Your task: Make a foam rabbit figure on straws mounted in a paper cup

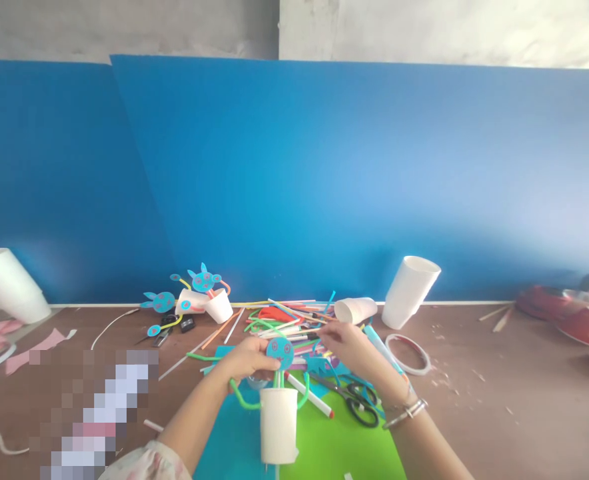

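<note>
One blue round face [279, 353] is pinched in the left hand [252, 359]. It sits on straws just above a white cup [278, 427] with bendy green arms [244, 396], over blue and green paper [344, 433]. The right hand [343, 341] is at the pile of sticks [279, 320]; I can't tell if it grips anything. Black scissors [362, 404] lie near its wrist.

Blue paper face [279, 353], pinkish-purple eyes
</note>
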`<state>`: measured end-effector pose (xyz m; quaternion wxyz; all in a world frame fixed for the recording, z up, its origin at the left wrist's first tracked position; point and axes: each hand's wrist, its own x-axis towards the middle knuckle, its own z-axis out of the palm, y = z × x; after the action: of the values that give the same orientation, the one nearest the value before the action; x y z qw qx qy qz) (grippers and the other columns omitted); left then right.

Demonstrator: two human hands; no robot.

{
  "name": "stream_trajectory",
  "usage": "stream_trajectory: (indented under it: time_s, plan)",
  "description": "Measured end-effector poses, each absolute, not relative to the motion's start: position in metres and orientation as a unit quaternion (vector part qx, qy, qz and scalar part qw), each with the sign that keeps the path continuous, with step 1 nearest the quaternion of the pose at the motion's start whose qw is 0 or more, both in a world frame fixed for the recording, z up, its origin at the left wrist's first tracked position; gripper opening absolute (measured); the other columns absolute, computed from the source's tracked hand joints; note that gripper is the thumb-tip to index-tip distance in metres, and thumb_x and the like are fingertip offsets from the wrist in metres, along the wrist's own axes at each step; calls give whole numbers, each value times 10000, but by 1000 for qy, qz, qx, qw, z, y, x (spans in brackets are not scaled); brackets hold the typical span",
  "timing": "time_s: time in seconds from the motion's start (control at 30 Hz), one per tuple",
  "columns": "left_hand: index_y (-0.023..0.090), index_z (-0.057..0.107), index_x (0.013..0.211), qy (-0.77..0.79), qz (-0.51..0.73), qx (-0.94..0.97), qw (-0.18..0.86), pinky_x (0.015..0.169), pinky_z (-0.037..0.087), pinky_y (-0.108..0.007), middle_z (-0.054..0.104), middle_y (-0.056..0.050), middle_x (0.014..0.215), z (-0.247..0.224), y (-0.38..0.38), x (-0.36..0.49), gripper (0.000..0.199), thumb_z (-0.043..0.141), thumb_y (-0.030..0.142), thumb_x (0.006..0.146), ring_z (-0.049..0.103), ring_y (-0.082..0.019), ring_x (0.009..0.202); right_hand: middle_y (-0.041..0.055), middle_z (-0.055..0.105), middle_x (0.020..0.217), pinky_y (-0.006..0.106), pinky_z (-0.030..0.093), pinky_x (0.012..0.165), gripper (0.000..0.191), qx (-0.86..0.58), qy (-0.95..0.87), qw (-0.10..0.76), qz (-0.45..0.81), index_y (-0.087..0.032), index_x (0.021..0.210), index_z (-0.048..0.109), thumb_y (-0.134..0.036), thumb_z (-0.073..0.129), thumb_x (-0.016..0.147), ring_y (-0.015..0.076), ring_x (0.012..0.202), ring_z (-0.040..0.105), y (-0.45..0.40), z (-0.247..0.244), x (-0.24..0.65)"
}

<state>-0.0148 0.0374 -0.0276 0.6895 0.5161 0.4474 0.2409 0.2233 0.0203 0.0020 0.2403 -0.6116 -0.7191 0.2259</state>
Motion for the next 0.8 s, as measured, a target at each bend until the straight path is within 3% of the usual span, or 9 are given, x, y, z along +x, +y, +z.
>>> stream_trajectory:
  time_s: [0.07,0.17,0.33,0.47,0.7,0.8]
  plan:
    - [127,675,823,443,231,535,682,573,446,-252,711,-47,733,-32,39,-15,481,846,365,442,634,-166,614,48,679,654,270,394,590,216,-619,-737,184,201,-174,692,695,-111,498,756,186,633,601,20,-2,222]
    - [148,639,897,431,226,572,661,615,471,-277,712,-54,804,-35,40,-12,580,836,438,435,649,-190,682,72,713,720,284,390,640,226,-617,-743,166,198,-174,681,701,-67,506,722,212,700,629,18,-7,215]
    - [144,622,757,439,223,618,613,553,414,-246,648,-16,648,-37,40,-8,437,702,550,615,625,-171,595,79,727,805,270,391,660,234,-600,-751,180,210,-180,819,708,-156,476,821,208,747,646,17,-13,199]
    - [167,545,606,458,231,654,557,507,369,-230,537,33,495,-41,43,-13,358,639,501,693,576,-147,504,83,723,853,260,380,658,233,-601,-743,198,220,-176,975,679,-196,495,832,209,787,646,15,-17,188]
    - [178,494,550,485,234,670,511,451,326,-223,450,65,452,-47,46,-15,345,639,465,676,478,-106,408,51,685,726,243,361,609,149,-609,-704,238,279,-158,866,649,-150,527,780,179,685,605,17,-27,179]
    - [160,565,675,489,234,661,518,454,346,-231,514,52,523,-43,43,-12,345,676,482,626,491,-108,426,28,659,670,225,366,560,123,-604,-671,273,332,-146,803,619,-125,505,760,155,621,580,23,-32,180]
